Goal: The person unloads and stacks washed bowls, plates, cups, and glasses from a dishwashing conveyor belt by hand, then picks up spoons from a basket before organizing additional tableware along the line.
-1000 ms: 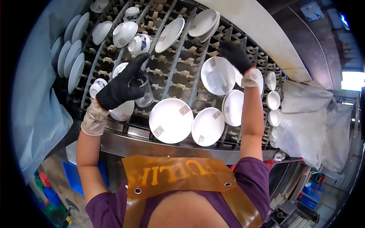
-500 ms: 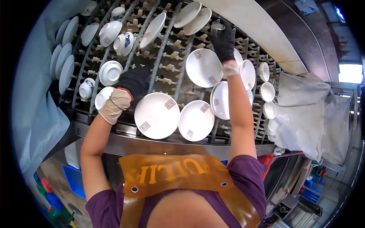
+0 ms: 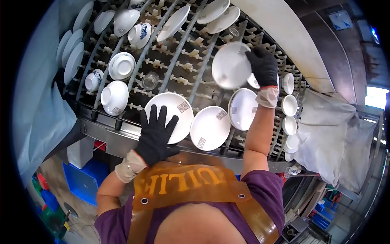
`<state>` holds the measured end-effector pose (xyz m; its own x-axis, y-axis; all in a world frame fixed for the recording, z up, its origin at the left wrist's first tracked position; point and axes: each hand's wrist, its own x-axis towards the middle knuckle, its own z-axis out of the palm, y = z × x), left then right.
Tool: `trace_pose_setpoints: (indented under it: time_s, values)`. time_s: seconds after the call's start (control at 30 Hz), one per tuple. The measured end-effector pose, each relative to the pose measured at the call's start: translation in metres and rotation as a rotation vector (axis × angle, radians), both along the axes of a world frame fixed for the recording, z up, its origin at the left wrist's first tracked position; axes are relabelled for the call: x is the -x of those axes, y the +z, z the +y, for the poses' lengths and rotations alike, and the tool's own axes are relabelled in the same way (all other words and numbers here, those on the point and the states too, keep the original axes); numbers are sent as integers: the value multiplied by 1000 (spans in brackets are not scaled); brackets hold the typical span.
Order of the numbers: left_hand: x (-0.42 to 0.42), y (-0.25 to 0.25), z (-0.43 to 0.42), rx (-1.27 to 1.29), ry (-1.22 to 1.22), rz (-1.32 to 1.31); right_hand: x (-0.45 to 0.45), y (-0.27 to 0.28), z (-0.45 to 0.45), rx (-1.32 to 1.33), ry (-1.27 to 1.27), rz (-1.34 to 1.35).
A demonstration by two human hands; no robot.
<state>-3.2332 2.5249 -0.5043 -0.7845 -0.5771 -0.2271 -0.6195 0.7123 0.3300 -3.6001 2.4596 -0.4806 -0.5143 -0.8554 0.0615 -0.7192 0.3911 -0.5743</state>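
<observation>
My left hand [image 3: 157,132], in a black glove, has its fingers spread over the left part of a large white plate [image 3: 181,114] at the rack's front edge. My right hand [image 3: 263,66], also black-gloved, grips the right rim of a white plate [image 3: 230,67], which is blurred and tilted above the rack. Left of the centre a clear glass [image 3: 150,81] stands on the rack, and another glass [image 3: 233,31] lies near its far edge. Beside the large plate is a smaller white plate [image 3: 210,128]. Stacked plates [image 3: 243,110] lie below my right hand.
The pegged rack [image 3: 174,61] also carries overturned bowls [image 3: 114,97], upright plates [image 3: 74,62] at the left and small bowls [image 3: 289,105] at the right. A metal ledge [image 3: 118,142] runs along the front. Plastic curtains hang on both sides; a blue bin [image 3: 85,183] is below left.
The glasses that were in my hands now rest on the rack. My left hand has moved down to the large plate and spread its fingers. My right hand has come nearer and taken hold of a plate.
</observation>
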Motion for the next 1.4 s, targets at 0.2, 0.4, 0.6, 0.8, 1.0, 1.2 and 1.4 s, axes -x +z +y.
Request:
trace_pose_setpoints:
  time_s: [0.2,0.4,0.6,0.8,1.0,1.2,1.4]
  values:
    - [13,-9,-4,122,27,41,130,-111,-10,238,35,553]
    - [6,-17,-22,146,-302,366,155,-66,-2,-318,107,486]
    - [45,-2,-39,-251,458,1061,103,-36,45,327,165,-554]
    - [90,-17,-72,-332,564,1013,48,-70,124,-258,404,-169]
    - [56,10,1,1,-226,467,57,-39,165,-414,349,-723]
    - [61,-14,45,-51,-190,63,57,2,147,30,171,-674]
    - [88,-20,57,11,-70,29,159,-97,101,56,152,201]
